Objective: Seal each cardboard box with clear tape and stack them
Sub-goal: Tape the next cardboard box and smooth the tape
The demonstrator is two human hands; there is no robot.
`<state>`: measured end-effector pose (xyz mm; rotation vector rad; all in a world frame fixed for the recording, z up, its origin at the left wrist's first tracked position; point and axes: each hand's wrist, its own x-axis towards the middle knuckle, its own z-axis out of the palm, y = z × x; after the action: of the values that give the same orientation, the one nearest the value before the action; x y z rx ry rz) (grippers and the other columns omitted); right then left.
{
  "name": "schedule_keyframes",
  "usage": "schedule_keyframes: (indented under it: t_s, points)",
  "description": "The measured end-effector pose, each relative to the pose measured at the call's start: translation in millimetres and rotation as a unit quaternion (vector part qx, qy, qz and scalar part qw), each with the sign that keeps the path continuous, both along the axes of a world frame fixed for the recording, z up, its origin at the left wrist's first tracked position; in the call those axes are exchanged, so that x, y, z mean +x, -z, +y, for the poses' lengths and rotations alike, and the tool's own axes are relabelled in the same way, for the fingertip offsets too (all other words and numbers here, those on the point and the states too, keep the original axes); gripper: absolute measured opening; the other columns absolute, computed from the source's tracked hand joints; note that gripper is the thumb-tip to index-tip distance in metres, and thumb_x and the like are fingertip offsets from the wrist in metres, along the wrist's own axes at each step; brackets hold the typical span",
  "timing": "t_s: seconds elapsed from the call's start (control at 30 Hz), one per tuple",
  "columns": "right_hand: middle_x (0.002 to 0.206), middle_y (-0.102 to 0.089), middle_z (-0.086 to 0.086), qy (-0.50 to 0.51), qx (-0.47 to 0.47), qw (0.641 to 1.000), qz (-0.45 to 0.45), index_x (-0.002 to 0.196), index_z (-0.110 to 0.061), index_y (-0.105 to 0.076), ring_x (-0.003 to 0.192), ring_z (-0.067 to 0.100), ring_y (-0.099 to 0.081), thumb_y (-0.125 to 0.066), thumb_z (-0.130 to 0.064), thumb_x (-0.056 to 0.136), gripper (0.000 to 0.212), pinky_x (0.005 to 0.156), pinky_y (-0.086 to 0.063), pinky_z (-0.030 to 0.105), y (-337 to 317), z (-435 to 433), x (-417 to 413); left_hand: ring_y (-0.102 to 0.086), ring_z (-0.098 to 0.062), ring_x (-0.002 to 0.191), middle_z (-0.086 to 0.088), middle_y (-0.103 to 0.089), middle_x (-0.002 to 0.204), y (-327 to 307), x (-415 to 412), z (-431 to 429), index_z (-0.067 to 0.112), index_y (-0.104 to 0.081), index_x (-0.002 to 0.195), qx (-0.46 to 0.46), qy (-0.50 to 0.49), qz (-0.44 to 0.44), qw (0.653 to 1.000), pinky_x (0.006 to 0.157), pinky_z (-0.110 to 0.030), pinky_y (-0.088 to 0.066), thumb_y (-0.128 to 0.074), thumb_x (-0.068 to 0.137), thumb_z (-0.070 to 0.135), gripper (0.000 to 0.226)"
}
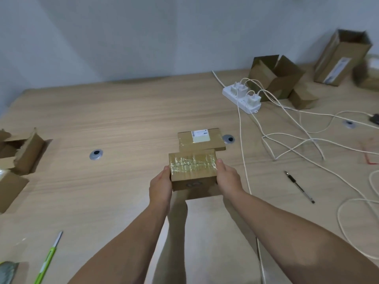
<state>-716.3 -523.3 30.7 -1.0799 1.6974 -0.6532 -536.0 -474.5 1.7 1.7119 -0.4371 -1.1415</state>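
Observation:
A small cardboard box [192, 170] with clear tape across its top is held above the table between both hands. My left hand [161, 186] grips its left side, my right hand [227, 180] grips its right side. Just behind it a flat sealed box [202, 139] with a white label lies on the wooden table [123, 119]. The held box overlaps the flat box's near edge in the view. Whether they touch I cannot tell.
Torn open boxes [22, 154] lie at the left edge. Open boxes [274, 76] and a tall box [342, 58] stand at the back right by a white power strip [242, 97] with trailing cables. A black pen [299, 186] lies right, a green pen [48, 261] front left.

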Motion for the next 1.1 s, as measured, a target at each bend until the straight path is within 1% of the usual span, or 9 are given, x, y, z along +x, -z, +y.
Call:
schedule_keyframes:
  t_s: [0.1, 0.23, 0.37, 0.57, 0.7, 0.73, 0.83, 0.97, 1.1]
  points:
    - [0.074, -0.054, 0.004, 0.002, -0.008, 1.000, 0.000, 0.072, -0.014, -0.054, 0.077, 0.024, -0.053, -0.033, -0.048, 0.106, 0.053, 0.071, -0.037, 0.034, -5, -26, -9, -0.061, -0.020, 0.081, 0.006, -0.069, 0.076, -5, -11, -28, 0.029, -0.076, 0.072, -0.011, -0.005, -0.003, 1.000, 0.086, -0.039, -0.051, -0.052, 0.092, 0.047, 0.036]
    - [0.090, -0.061, 0.008, 0.006, -0.019, 1.000, -0.014, 0.097, -0.005, -0.068, 0.084, 0.025, -0.052, -0.034, -0.047, 0.107, 0.055, 0.079, -0.041, 0.036, -9, -64, -16, -0.054, -0.020, 0.074, 0.010, -0.064, 0.065, -8, -19, -70, 0.027, -0.071, 0.066, -0.029, 0.004, -0.020, 0.999, 0.078, -0.036, -0.043, -0.047, 0.093, 0.038, 0.038]
    - [0.073, -0.050, 0.004, -0.002, -0.005, 1.000, 0.011, 0.065, -0.017, -0.045, 0.076, 0.025, -0.050, -0.032, -0.050, 0.106, 0.054, 0.072, -0.036, 0.036, -5, -102, -16, -0.057, -0.021, 0.076, 0.009, -0.066, 0.069, -8, -20, -108, 0.026, -0.073, 0.071, -0.021, 0.004, -0.032, 0.999, 0.080, -0.037, -0.046, -0.049, 0.090, 0.044, 0.036]
    - [0.083, -0.055, 0.005, -0.001, -0.012, 1.000, 0.017, 0.067, -0.026, -0.046, 0.083, 0.026, -0.054, -0.030, -0.053, 0.106, 0.050, 0.076, -0.041, 0.036, 6, -146, -11, -0.055, -0.022, 0.076, 0.006, -0.063, 0.067, -1, -15, -152, 0.024, -0.072, 0.070, -0.013, 0.011, -0.048, 0.999, 0.079, -0.036, -0.047, -0.051, 0.088, 0.049, 0.037]
    - [0.075, -0.055, 0.005, 0.020, -0.023, 0.999, 0.019, 0.066, -0.016, -0.049, 0.071, 0.019, -0.051, -0.033, -0.050, 0.106, 0.055, 0.069, -0.038, 0.036, 16, -170, -5, -0.054, -0.031, 0.076, -0.023, -0.065, 0.102, 9, -15, -171, 0.017, -0.067, 0.075, -0.021, 0.007, -0.065, 0.998, 0.078, -0.039, -0.045, -0.052, 0.082, 0.055, 0.041]
    - [0.071, -0.052, 0.005, 0.024, -0.029, 0.999, 0.021, 0.063, -0.014, -0.046, 0.068, 0.019, -0.048, -0.033, -0.048, 0.107, 0.057, 0.066, -0.036, 0.036, 18, -175, -2, -0.059, -0.028, 0.080, -0.021, -0.067, 0.104, 14, -15, -175, 0.017, -0.068, 0.078, -0.018, 0.000, -0.068, 0.998, 0.081, -0.042, -0.048, -0.051, 0.081, 0.057, 0.044]
    - [0.067, -0.048, 0.005, 0.031, -0.049, 0.998, 0.027, 0.059, -0.013, -0.041, 0.065, 0.020, -0.045, -0.032, -0.046, 0.107, 0.059, 0.064, -0.033, 0.036, 25, -187, 2, -0.054, -0.020, 0.075, 0.005, -0.062, 0.072, 23, -17, -184, 0.020, -0.065, 0.068, -0.017, -0.017, -0.083, 0.996, 0.076, -0.040, -0.047, -0.049, 0.080, 0.060, 0.045]
    - [0.061, -0.043, 0.003, 0.018, -0.059, 0.997, 0.039, 0.055, -0.016, -0.036, 0.061, 0.019, -0.042, -0.032, -0.044, 0.108, 0.060, 0.057, -0.029, 0.034, 36, -196, 4, -0.056, -0.016, 0.075, 0.005, -0.065, 0.078, 39, -17, -194, 0.013, -0.062, 0.069, -0.029, -0.042, -0.099, 0.994, 0.075, -0.035, -0.046, -0.049, 0.086, 0.057, 0.049]
    - [0.058, -0.044, 0.003, 0.002, -0.072, 0.996, 0.054, 0.057, -0.013, -0.039, 0.058, 0.018, -0.043, -0.032, -0.044, 0.108, 0.060, 0.058, -0.032, 0.033, 40, -203, 4, -0.042, -0.007, 0.058, 0.021, -0.033, 0.091, 34, -22, -201, 0.015, -0.035, 0.058, -0.026, -0.051, -0.136, 0.989, 0.063, -0.027, -0.034, -0.047, 0.100, 0.044, 0.052]
